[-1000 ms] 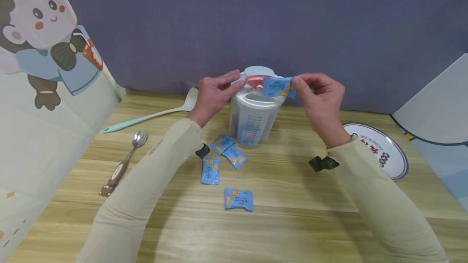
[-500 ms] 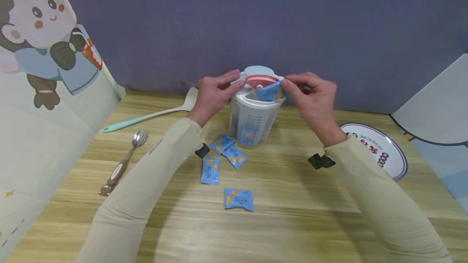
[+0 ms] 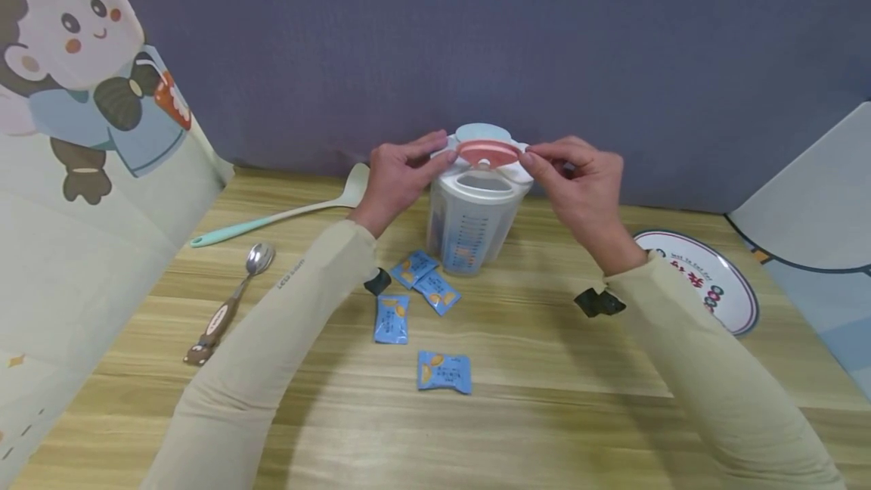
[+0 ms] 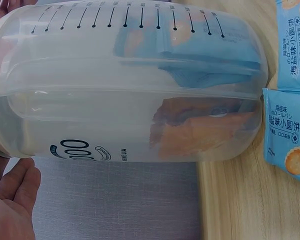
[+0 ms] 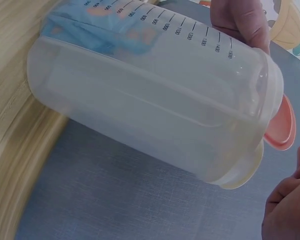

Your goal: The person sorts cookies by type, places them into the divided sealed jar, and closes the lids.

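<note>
A clear, compartmented storage container [image 3: 474,229] with a white lid stands upright at the back of the table; its oval opening shows. A red flap [image 3: 487,152] is raised on the lid. My left hand [image 3: 398,176] rests against the lid's left rim, thumb and fingers extended. My right hand [image 3: 578,180] is at the flap's right edge, fingers bent, thumb and index close together, no packet visible between them. Blue biscuit packets [image 5: 100,30] lie inside one compartment; orange-brown packets [image 4: 200,127] show in another. More blue biscuit packets [image 3: 435,292] lie in front of the container.
A ladle-like utensil with a mint handle [image 3: 272,216] and a metal spoon [image 3: 234,301] with a bear-shaped handle end lie at the left. A white plate [image 3: 724,293] is at the right, partly behind my right sleeve. A grey-blue panel [image 3: 476,36] rises behind.
The blue biscuit packet pinched in my right hand went down into the lid's opening and is out of the fingers now. My right hand moved slightly left. My left hand stayed put.
</note>
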`<act>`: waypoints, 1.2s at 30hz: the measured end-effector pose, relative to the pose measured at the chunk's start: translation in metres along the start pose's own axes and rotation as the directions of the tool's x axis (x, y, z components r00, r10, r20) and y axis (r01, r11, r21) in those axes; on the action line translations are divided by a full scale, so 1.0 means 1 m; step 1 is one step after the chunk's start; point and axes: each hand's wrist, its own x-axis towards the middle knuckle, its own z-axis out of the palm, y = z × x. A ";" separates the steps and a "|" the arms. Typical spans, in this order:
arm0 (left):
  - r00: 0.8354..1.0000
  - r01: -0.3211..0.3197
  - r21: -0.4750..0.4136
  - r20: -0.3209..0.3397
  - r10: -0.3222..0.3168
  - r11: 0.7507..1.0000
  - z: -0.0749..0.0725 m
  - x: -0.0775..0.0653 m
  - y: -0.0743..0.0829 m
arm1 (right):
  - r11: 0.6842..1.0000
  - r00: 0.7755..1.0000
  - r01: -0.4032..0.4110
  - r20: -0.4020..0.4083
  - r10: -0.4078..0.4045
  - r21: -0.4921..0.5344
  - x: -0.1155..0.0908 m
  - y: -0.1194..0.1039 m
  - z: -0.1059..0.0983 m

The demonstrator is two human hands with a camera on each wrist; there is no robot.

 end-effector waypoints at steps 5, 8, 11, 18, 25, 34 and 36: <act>1.000 0.009 0.009 0.006 -0.009 1.000 0.000 -0.001 0.000 | 0.999 0.999 -0.039 -0.020 0.039 0.026 -0.005 0.002 -0.001; 1.000 0.011 0.004 0.006 -0.011 1.000 0.000 -0.001 0.000 | 0.997 0.997 -0.067 -0.026 0.068 0.041 -0.007 0.001 -0.001; 1.000 0.000 0.000 0.002 0.000 1.000 0.000 -0.001 -0.001 | 0.996 0.997 -0.079 -0.019 0.080 0.050 -0.009 0.000 -0.002; 0.999 -0.033 0.004 -0.008 0.033 0.999 0.001 -0.001 -0.001 | 0.996 0.996 -0.083 0.031 0.082 0.042 -0.018 0.000 -0.003; 0.999 -0.037 -0.003 -0.012 0.036 0.999 0.001 -0.002 -0.002 | 0.998 0.994 -0.046 0.102 0.043 0.034 -0.035 -0.001 -0.003; 1.000 -0.013 0.027 -0.010 0.013 1.000 0.002 -0.006 0.013 | 0.991 0.971 0.036 0.229 -0.065 0.129 -0.056 -0.001 0.004; 1.000 -0.015 0.037 -0.008 0.015 0.999 0.000 -0.010 0.024 | 0.987 0.961 0.037 0.264 -0.078 0.159 -0.060 -0.001 0.006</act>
